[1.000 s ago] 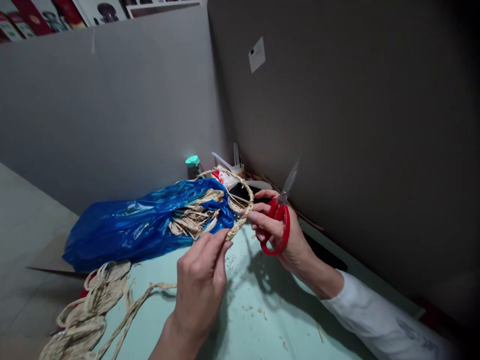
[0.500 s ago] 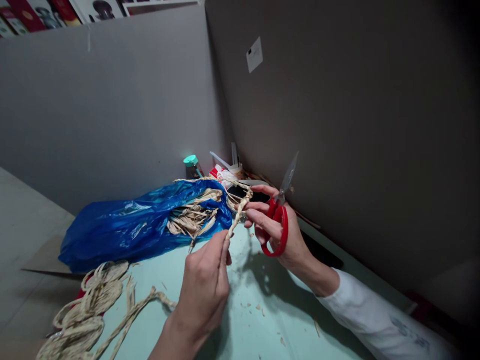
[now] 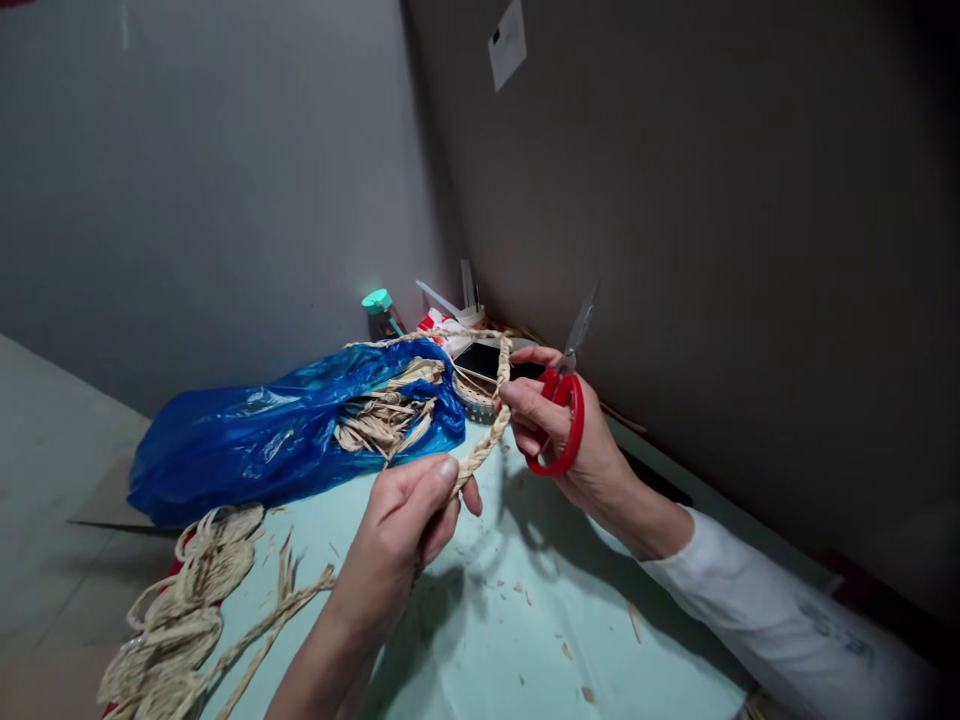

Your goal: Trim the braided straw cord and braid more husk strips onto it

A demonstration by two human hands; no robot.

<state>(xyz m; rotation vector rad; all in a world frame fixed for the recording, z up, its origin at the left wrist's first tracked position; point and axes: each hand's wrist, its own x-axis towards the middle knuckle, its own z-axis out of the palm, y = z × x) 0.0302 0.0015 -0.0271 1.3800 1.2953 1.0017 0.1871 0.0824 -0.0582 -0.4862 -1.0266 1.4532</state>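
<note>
A braided straw cord (image 3: 484, 452) runs between my two hands above the table. My left hand (image 3: 405, 530) is closed around its lower part, thumb on top. My right hand (image 3: 589, 450) pinches the braid higher up between thumb and fingers. Red-handled scissors (image 3: 576, 430) hang in that same right hand, their blades pointing up and away from the braid. Beyond the pinch, the cord bends left and trails over a blue plastic bag (image 3: 240, 440). Pale straw strips (image 3: 386, 415) show in the bag's mouth.
Bundled braids (image 3: 187, 615) lie at the table's left edge, beside a loose braid (image 3: 262, 630). A bottle with a turquoise lid (image 3: 377, 301) stands at the back, near a dark flat object (image 3: 480, 358). Straw scraps dot the pale green table (image 3: 480, 650). Grey partitions (image 3: 262, 180) enclose the back and right.
My right fingers have closed from a spread pose onto the braid, with the scissors still in that hand. My left hand has turned slightly. The camera view has tilted down.
</note>
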